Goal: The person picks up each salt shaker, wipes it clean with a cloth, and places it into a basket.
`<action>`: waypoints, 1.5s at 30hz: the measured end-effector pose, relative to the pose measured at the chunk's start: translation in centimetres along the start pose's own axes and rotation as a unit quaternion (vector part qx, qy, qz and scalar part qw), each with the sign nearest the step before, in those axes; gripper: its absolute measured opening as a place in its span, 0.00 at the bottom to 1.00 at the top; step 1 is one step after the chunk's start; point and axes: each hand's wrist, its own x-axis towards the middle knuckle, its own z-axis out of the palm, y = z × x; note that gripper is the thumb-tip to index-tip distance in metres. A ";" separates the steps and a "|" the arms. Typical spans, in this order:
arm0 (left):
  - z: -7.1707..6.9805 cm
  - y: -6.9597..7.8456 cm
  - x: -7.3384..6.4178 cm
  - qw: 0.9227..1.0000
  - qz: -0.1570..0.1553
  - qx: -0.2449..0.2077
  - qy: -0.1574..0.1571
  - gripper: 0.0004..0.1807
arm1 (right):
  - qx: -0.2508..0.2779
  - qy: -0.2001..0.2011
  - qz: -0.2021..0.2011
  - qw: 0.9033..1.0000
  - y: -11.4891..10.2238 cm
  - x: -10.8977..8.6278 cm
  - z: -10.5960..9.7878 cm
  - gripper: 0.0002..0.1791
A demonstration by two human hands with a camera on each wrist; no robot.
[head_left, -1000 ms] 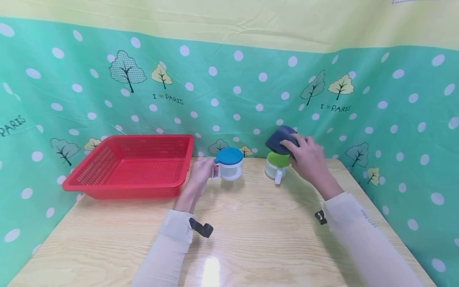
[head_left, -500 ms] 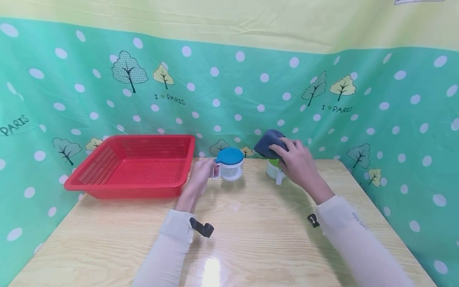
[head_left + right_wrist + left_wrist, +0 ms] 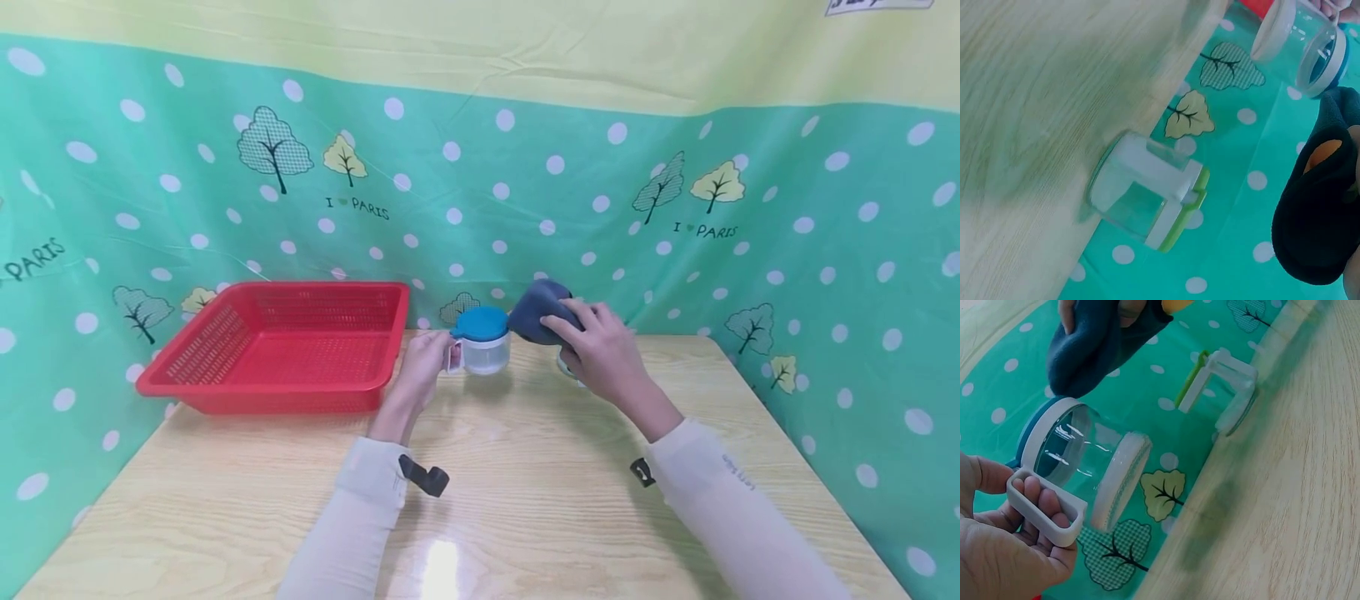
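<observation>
My left hand (image 3: 422, 364) grips the white handle (image 3: 1041, 515) of a clear jar (image 3: 486, 357) with a blue lid (image 3: 482, 323), held a little above the table. My right hand (image 3: 606, 354) holds a bunched dark blue cloth (image 3: 540, 312), orange showing inside its fold in the right wrist view. The cloth's end meets the edge of the blue lid. Behind the right hand a second clear jar (image 3: 1135, 187) with a green lid (image 3: 1186, 215) stands on the table, mostly hidden in the head view.
A red plastic basket (image 3: 285, 402) sits at the back left, beside my left hand. The wooden table (image 3: 517, 500) ends at a green dotted curtain (image 3: 420, 167), which also runs along both sides.
My right hand has moved left and slightly down with the cloth, from above the green-lidded jar to the blue lid. The left hand and its jar have stayed about still.
</observation>
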 end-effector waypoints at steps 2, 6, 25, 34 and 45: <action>0.0 0.0 0.0 1.000 0.000 0.002 -0.001 0.12 | 0.004 0.003 -0.003 1.000 -0.3 0.1 0.0 0.28; 0.0 -0.1 0.0 1.000 -0.004 0.009 0.003 0.11 | 0.011 0.011 -0.015 1.000 -0.8 0.2 0.1 0.28; 0.4 -0.4 -0.2 1.000 -0.004 0.011 0.019 0.11 | 0.024 0.033 -0.071 0.997 -3.6 0.3 1.2 0.27; 0.4 -0.1 -0.2 1.000 -0.001 0.009 0.011 0.10 | 0.007 0.034 -0.084 0.996 -4.6 0.3 1.6 0.27; 0.4 0.1 -0.1 1.000 -0.006 -0.008 0.015 0.10 | -0.033 0.013 -0.119 0.992 -5.2 0.3 1.9 0.24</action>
